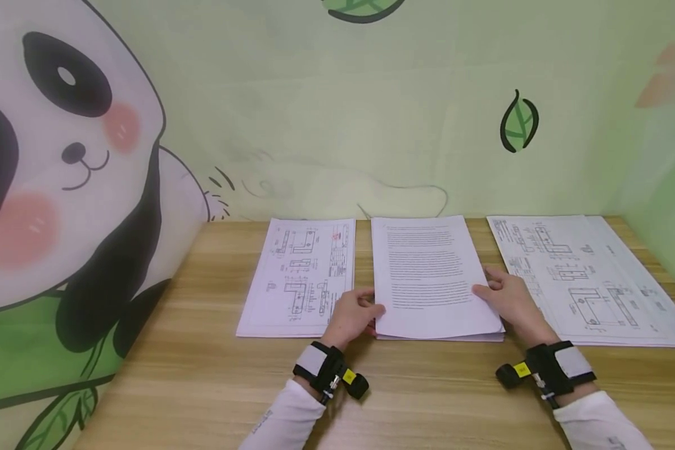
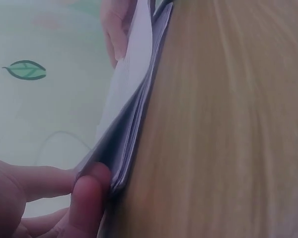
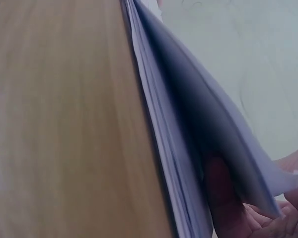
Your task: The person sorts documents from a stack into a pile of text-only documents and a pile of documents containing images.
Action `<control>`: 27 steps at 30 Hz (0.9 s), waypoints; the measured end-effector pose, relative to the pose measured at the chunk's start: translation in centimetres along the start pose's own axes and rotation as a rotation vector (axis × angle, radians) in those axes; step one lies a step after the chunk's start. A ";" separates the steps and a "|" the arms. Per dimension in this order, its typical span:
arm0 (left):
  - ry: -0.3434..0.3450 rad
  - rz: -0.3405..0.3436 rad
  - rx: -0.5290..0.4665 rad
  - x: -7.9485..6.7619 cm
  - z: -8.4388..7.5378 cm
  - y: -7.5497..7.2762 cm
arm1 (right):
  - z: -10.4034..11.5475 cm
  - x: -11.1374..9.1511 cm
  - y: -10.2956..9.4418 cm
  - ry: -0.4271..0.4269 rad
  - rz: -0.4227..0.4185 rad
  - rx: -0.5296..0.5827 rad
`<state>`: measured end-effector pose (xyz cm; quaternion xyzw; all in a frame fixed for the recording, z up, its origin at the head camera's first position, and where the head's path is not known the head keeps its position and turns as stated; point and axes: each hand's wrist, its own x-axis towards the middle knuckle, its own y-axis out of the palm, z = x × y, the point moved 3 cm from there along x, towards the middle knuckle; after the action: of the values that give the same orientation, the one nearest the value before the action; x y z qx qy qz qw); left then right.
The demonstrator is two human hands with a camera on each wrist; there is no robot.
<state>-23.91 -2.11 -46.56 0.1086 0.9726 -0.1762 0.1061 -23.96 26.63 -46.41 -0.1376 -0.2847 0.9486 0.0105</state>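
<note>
A stack of printed text sheets (image 1: 427, 262) lies at the middle of the table, its upper sheets lifted off those beneath at the near edge. My left hand (image 1: 353, 315) pinches the raised paper at its left side; in the left wrist view a finger (image 2: 87, 201) sits under the raised paper. At the right side my right hand (image 1: 512, 300) holds the same paper, thumb on top. The right wrist view shows a finger (image 3: 219, 188) inside the gap between the raised paper (image 3: 208, 94) and the lower sheets (image 3: 161, 144).
To the left lies a stack of technical drawings (image 1: 259, 300). More drawings (image 1: 545, 281) lie overlapping to the right, beside my right hand. All rest on a wood-grain table (image 1: 427, 406) against a backdrop (image 1: 315, 125) printed with a panda and leaves.
</note>
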 end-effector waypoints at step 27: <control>0.140 -0.131 0.195 0.2 -2.3 0.3 | 0.4 -2.1 -6.1 -0.327 -0.192 -0.374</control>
<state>-24.46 -1.00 -44.60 0.0668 0.9608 -0.2685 0.0151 -22.36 31.32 -42.22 0.0454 -0.4647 0.8838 0.0286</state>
